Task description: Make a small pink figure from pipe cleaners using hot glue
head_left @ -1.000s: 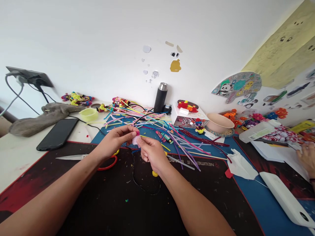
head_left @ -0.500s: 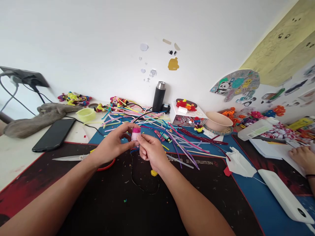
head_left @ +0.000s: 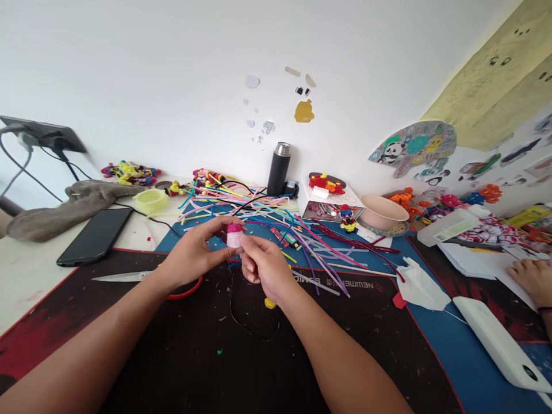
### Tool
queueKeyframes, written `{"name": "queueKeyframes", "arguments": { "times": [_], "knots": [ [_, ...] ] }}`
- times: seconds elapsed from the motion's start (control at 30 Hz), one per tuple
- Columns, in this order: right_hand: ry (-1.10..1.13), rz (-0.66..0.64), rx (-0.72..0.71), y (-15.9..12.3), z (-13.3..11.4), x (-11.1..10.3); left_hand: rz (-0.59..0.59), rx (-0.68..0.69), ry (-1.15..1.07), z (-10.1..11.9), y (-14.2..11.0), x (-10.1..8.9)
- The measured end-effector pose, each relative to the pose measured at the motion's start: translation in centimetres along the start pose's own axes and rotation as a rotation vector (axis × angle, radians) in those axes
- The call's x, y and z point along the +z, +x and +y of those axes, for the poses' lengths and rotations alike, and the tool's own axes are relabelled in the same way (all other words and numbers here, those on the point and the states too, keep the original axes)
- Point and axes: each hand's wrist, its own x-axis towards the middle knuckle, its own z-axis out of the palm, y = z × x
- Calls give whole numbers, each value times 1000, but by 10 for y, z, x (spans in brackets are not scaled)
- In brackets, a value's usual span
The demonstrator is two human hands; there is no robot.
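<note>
A small wound coil of fuzzy pipe cleaner (head_left: 234, 236), magenta on top and pale pink below, is up off the mat between my two hands. My left hand (head_left: 206, 248) grips it from the left, thumb beneath and fingers behind. With thumb and curled fingers, my right hand (head_left: 264, 261) pinches its lower right side; any loose end there is hidden. Under my left wrist lie scissors (head_left: 123, 277) with red handles, partly covered. A small yellow piece (head_left: 270, 303) shows beside my right wrist, and a thin black cord (head_left: 241, 326) curves over the dark mat.
Many loose pipe cleaners (head_left: 259, 210) spread behind my hands. A black thermos (head_left: 279, 169) stands by the wall, near a white box (head_left: 330, 198) and a beige bowl (head_left: 383, 213). A phone (head_left: 95, 237) lies left. Another person's hand (head_left: 531, 280) rests on paper at right.
The pink coil has shifted slightly left and turned a little between my fingers. My right fingers have moved slightly left with it; both hands keep their hold.
</note>
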Motion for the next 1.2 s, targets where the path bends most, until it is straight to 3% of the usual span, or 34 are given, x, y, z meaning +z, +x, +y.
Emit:
{"name": "queueKeyframes", "arguments": {
  "times": [0.2, 0.47, 0.67, 0.9, 1.2],
  "knots": [
    [118, -2, 14, 1, 1, -1, 65, -28, -182, 7, -1, 15],
    [146, 34, -8, 5, 3, -3, 50, -17, -319, -4, 1, 28],
    [179, 31, 21, 6, 4, -4, 63, -42, -343, -3, 1, 30],
    [235, -103, 61, 4, 4, -3, 90, -34, -357, 1, 1, 30],
    [162, -27, -11, 4, 4, -1, 44, -51, -362, 4, 2, 31]
  ]
}}
